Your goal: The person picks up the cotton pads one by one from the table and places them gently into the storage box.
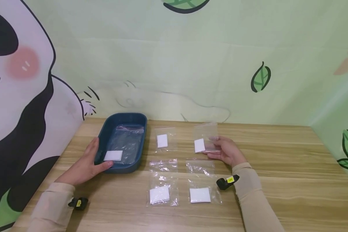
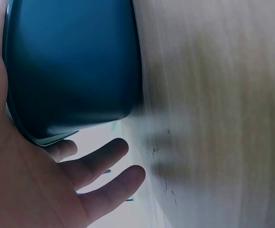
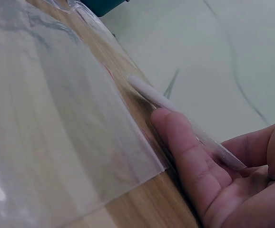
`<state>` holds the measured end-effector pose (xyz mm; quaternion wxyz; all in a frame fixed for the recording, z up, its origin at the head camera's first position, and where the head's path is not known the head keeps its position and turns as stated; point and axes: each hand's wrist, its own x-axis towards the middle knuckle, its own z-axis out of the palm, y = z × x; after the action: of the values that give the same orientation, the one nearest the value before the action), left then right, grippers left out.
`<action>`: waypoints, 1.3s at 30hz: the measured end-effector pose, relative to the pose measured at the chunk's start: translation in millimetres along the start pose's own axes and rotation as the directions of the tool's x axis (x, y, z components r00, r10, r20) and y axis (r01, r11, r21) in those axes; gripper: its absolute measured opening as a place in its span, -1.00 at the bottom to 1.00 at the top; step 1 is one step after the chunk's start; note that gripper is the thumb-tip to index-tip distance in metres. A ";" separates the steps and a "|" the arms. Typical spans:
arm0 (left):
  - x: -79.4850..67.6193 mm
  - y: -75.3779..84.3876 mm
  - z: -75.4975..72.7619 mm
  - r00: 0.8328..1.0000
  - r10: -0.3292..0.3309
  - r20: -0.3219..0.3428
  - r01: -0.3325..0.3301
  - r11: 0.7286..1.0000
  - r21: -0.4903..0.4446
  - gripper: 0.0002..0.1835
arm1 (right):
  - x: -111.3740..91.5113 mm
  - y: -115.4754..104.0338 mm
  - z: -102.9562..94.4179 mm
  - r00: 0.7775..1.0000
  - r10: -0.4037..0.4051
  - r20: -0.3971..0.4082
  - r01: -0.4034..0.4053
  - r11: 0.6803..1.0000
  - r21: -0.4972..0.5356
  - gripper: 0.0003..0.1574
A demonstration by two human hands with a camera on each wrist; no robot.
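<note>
My left hand point(image 1: 85, 161) holds the left rim of a dark blue plastic tray point(image 1: 143, 145), thumb over the near corner. In the left wrist view, the other fingers point(image 2: 111, 190) reach past the tray's outer wall. Inside the tray lies a clear zip bag point(image 1: 127, 138) with a white folded piece point(image 1: 113, 155). My right hand point(image 1: 226, 149) pinches the right side of another clear zip bag point(image 1: 206, 130) at the back right, which holds a white piece point(image 1: 199, 145). The right wrist view shows that piece edge-on point(image 3: 149, 90) between thumb and fingers.
Three more clear zip bags with white pieces lie on the wooden table point(image 1: 278, 180): one at the back point(image 1: 162, 140), one front left point(image 1: 163, 183), one front right point(image 1: 201, 180). Behind the table's far edge rises a printed green wall cloth point(image 1: 150, 64).
</note>
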<state>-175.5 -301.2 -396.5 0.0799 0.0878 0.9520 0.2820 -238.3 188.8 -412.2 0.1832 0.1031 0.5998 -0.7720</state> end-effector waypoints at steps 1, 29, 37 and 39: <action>-0.1 -0.2 -0.1 1.000 0.001 -0.001 -0.001 1.000 -0.001 0.21 | 0.0 -0.1 -0.1 1.000 -0.002 0.006 0.002 1.000 0.000 -0.46; -1.2 -2.1 1.3 0.999 0.035 -0.015 -0.035 0.999 0.000 0.20 | -18.8 -16.4 21.5 0.975 -0.102 0.195 0.064 0.979 0.195 -0.42; -0.8 -1.7 0.4 0.999 0.046 -0.020 -0.046 0.999 -0.002 0.20 | -21.9 -19.4 27.9 0.954 -0.152 0.257 0.090 0.967 0.237 -0.41; -1.5 -1.4 -0.1 0.999 0.045 -0.021 -0.045 0.999 -0.003 0.20 | -22.7 -20.3 29.2 0.949 -0.162 0.272 0.093 0.964 0.250 -0.40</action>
<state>-174.2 -302.7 -397.0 0.0636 0.1060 0.9501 0.2864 -224.0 168.7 -378.0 0.2053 -0.0296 0.4768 -0.8542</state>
